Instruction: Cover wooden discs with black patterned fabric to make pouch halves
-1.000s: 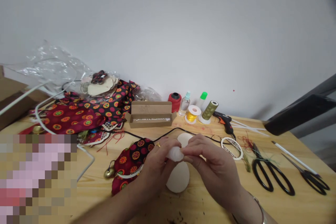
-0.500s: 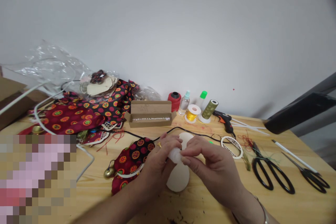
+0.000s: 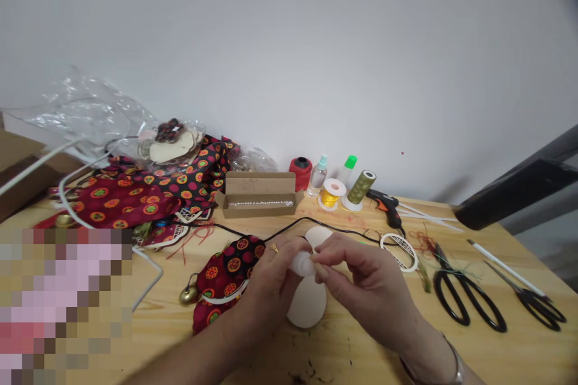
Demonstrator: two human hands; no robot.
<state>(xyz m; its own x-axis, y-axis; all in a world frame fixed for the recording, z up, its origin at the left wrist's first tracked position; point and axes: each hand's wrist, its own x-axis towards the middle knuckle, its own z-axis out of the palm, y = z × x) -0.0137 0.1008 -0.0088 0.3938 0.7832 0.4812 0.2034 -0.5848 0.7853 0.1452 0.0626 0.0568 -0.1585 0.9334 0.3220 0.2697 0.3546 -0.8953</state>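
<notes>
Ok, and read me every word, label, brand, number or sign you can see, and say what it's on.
No text can be read.
Cardboard box, inside of lid: faint marks, too blurred to read.
Olive thread spool: top too small to make out.
Translucent white piece: no lettering visible.

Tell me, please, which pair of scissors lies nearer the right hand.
The wide-looped black scissors; the slimmer pair lies beyond them, farther from the right hand.
</notes>
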